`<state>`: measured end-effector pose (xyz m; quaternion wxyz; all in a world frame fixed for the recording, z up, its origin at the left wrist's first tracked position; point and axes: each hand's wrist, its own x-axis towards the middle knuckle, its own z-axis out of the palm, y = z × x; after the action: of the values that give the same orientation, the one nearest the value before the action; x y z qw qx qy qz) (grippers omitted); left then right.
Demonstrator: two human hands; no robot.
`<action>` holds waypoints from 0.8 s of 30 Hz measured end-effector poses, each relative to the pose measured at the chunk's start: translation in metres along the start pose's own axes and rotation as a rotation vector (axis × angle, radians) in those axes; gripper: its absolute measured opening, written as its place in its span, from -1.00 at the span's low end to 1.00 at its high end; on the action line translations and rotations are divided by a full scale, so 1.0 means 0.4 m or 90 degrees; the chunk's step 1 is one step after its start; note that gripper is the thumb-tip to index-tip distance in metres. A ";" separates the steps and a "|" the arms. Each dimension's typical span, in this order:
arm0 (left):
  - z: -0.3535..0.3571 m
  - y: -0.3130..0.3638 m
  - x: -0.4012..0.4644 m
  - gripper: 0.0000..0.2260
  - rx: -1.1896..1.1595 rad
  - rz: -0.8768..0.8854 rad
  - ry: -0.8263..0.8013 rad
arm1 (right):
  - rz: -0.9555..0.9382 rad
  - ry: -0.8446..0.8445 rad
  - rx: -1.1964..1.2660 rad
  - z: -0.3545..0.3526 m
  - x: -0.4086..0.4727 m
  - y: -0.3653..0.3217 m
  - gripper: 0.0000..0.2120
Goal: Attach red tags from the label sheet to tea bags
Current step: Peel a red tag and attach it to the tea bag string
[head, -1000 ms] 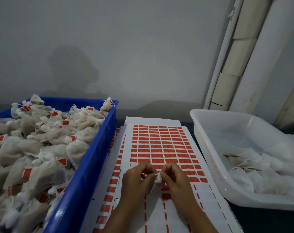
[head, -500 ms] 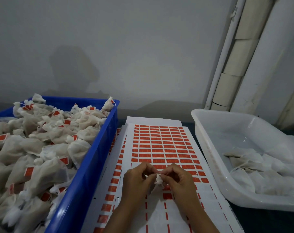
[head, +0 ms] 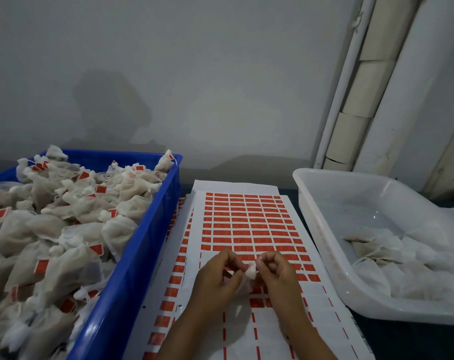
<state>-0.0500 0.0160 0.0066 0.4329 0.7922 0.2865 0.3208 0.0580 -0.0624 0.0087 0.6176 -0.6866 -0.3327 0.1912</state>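
Note:
A white label sheet [head: 246, 216] with rows of red tags lies flat between two bins; its near rows are peeled bare. Over the sheet's middle, my left hand [head: 215, 279] and my right hand [head: 277, 274] meet with curled fingers, both pinching one small white tea bag [head: 251, 271] by its gathered top. The bag's body hangs down between my palms, mostly hidden. Whether a red tag is between my fingertips I cannot tell.
A blue crate [head: 132, 268] on the left is heaped with tea bags that carry red tags. On the right, a white plastic tub [head: 322, 229] holds several untagged tea bags. More label sheets lie under the top one. A grey wall stands close behind.
My hands stay together over the sheet with the tea bag; the fingertips have shifted slightly around its top. Nothing else moved.

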 end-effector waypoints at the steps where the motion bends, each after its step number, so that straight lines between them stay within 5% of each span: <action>1: -0.003 0.001 -0.003 -0.91 -0.008 0.006 -0.030 | -0.003 0.011 -0.007 -0.001 0.001 -0.001 -0.88; 5: 0.005 0.007 -0.012 -0.70 0.001 -0.009 -0.092 | 0.004 0.017 0.012 -0.001 0.003 -0.005 -0.92; 10: 0.026 0.014 -0.009 -0.74 0.023 -0.032 0.017 | -0.010 0.005 0.013 0.000 -0.005 -0.006 -0.98; 15: 0.033 0.014 -0.014 -0.78 -0.187 -0.124 0.072 | -0.050 -0.020 0.000 0.008 -0.010 -0.005 -0.99; 24: 0.024 0.010 -0.006 -0.79 -0.139 -0.102 0.049 | -0.221 -0.028 -0.250 -0.016 -0.007 0.004 -0.76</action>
<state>-0.0437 0.0075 0.0055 0.5294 0.7020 0.3288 0.3447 0.0609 -0.0690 0.0078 0.4886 -0.7217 -0.4895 0.0288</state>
